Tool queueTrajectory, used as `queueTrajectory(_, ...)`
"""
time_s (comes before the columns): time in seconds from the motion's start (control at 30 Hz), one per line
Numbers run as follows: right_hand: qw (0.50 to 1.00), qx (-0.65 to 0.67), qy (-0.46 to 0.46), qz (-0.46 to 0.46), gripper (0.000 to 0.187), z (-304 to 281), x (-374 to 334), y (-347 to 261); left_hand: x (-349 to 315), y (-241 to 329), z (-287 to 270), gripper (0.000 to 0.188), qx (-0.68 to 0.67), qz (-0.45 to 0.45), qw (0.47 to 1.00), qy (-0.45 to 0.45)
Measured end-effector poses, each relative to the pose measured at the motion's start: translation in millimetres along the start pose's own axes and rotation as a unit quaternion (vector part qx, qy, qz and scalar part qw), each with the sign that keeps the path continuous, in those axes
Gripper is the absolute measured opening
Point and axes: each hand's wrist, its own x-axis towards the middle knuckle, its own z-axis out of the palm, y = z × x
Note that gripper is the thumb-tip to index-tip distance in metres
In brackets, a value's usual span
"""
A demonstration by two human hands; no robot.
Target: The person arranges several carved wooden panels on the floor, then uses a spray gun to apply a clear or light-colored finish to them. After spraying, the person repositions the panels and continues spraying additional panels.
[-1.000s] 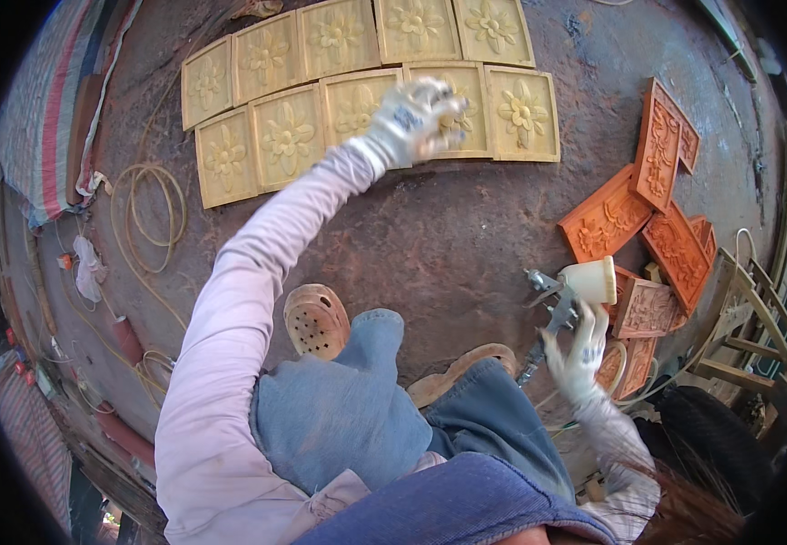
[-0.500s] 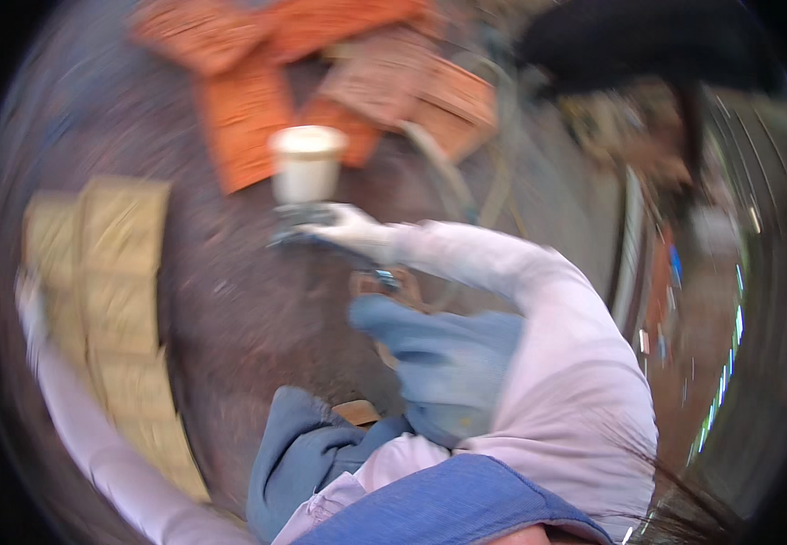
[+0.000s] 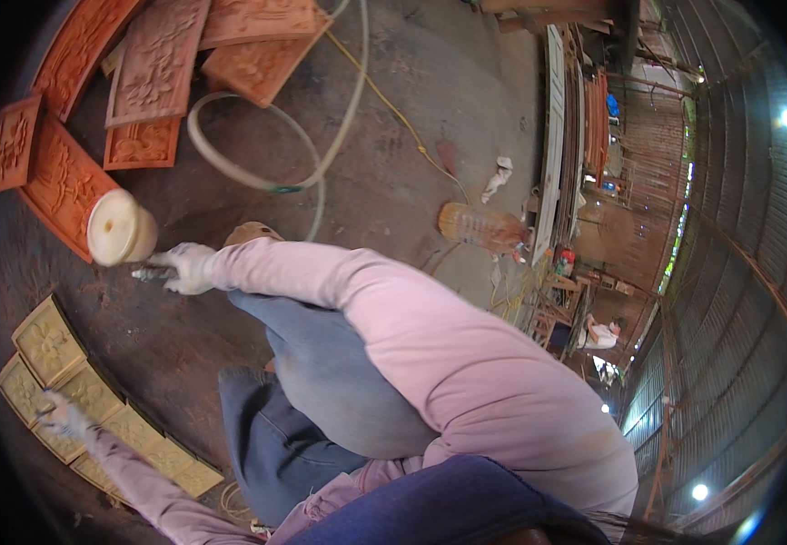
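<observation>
My right hand, in a pale glove, is closed around the grip of a spray gun. A white lidded cup sits tilted on the gun, in front of the orange carved panels. My left hand, also gloved, is stretched out low over a group of pale yellow carved panels on the floor. Its fingers look apart; whether they touch a panel I cannot tell. Both arms wear pink sleeves.
Several orange carved wooden panels lie overlapping at the far left. A clear hose loops on the floor beside a thin yellow cord. A large plastic bottle lies near long boards. A person is far off right.
My view has swung to the right, so the panels and both hands appear farther left. The spray gun stays in my right hand, and its cup now tilts. My left hand remains by the yellow panels.
</observation>
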Motion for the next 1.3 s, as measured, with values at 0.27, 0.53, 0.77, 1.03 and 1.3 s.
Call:
queueTrajectory(0.27, 0.979, -0.201, -0.026, 0.032, 0.052, -11.4, -113.1, -122.8, -255.1, 84.0, -279.7, 0.067, -0.135, 0.278, 0.939, -0.15)
queueTrajectory(0.53, 0.97, -0.211, -0.105, -0.056, 0.042, 5.4, -213.3, -296.0, -328.9, 33.6, -479.6, 0.05, -0.219, -0.107, 0.918, -0.313)
queueTrajectory(0.77, 0.985, -0.118, -0.09, -0.091, 0.04, 100.9, -177.7, -341.2, -351.8, 60.0, -584.7, 0.049, -0.399, -0.345, 0.788, -0.316)
queueTrajectory(1.03, 0.943, -0.231, -0.225, -0.077, 0.027, 226.0, -57.4, -355.2, -361.1, 76.2, -611.2, 0.046, -0.417, -0.439, 0.704, -0.372)
queueTrajectory(1.3, 0.92, -0.219, -0.309, -0.1, 0.032, 329.6, -32.2, -322.8, -316.6, -13.0, -607.8, 0.029, -0.345, -0.665, 0.656, -0.09)
